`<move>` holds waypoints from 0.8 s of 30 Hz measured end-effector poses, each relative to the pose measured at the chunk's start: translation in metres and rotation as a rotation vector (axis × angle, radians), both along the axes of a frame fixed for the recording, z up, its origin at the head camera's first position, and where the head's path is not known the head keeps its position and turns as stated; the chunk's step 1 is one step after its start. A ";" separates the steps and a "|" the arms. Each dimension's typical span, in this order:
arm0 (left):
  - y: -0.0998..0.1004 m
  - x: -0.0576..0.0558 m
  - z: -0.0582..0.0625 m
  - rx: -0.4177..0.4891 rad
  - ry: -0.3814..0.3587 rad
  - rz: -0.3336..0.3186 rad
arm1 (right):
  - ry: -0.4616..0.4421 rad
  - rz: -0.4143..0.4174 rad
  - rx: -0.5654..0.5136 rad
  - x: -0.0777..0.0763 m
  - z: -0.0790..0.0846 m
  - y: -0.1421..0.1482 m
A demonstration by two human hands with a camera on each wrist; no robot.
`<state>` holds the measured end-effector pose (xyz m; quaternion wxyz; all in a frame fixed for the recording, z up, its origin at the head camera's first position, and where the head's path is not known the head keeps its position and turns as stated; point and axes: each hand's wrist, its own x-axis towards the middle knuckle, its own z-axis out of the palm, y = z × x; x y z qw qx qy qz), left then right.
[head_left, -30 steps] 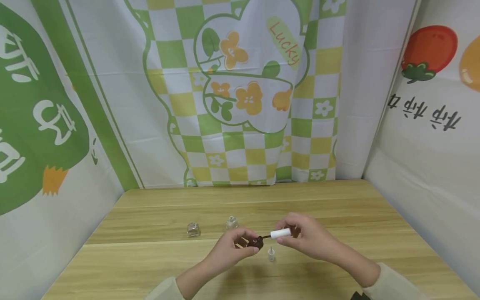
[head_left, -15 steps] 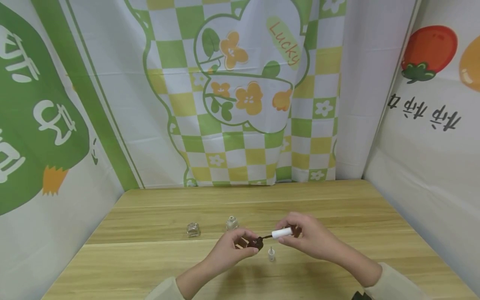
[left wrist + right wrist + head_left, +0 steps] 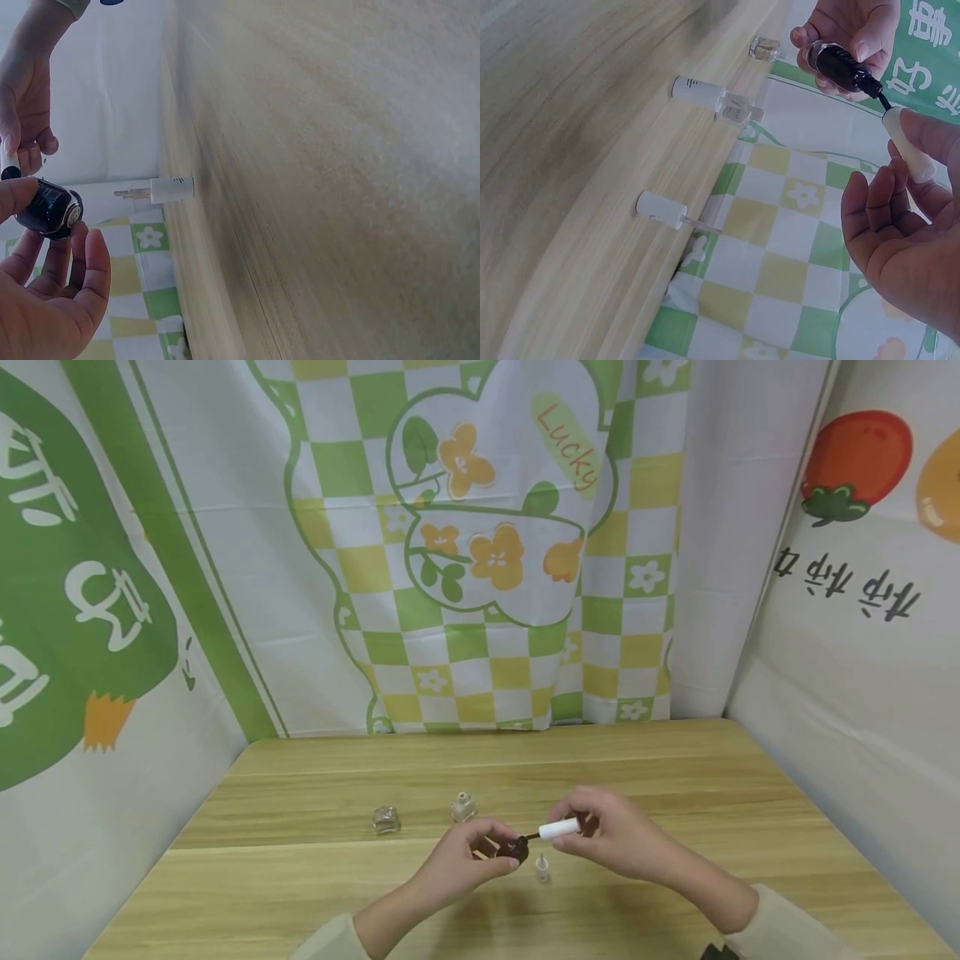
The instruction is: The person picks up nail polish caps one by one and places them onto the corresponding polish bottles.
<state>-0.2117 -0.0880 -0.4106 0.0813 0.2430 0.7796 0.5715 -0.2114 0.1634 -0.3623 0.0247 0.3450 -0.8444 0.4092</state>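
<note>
My left hand (image 3: 465, 860) holds a small dark nail polish bottle (image 3: 513, 850) between thumb and fingers, its neck tilted toward the right hand. In my right hand (image 3: 618, 835) is a white brush cap (image 3: 560, 828), pinched between thumb and fingers. From the cap a dark-coated stem runs to the bottle's mouth; in the right wrist view the brush tip (image 3: 883, 99) meets the neck, and its end is hidden. The dark bottle (image 3: 49, 210) also shows in the left wrist view, above the table.
On the wooden table (image 3: 300, 893) stands a white cap (image 3: 542, 868), brush upward. Beyond the left hand are two clear nail polish bottles, one uncapped (image 3: 463, 807), another further left (image 3: 386, 819). The right wrist view shows a second white cap (image 3: 696, 92) by a bottle.
The right hand drew the white cap slightly away to the right, then brought it back toward the bottle. Less stem shows now. The left hand has barely moved.
</note>
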 end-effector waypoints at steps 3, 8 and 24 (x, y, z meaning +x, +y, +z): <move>0.001 0.000 0.001 0.006 -0.003 -0.004 | -0.029 0.007 -0.019 0.000 -0.001 -0.001; 0.002 0.001 0.001 0.016 -0.007 -0.004 | -0.089 0.011 -0.055 0.000 -0.002 -0.004; 0.003 0.002 0.000 0.029 0.002 -0.004 | -0.283 0.030 -0.243 0.000 -0.008 -0.013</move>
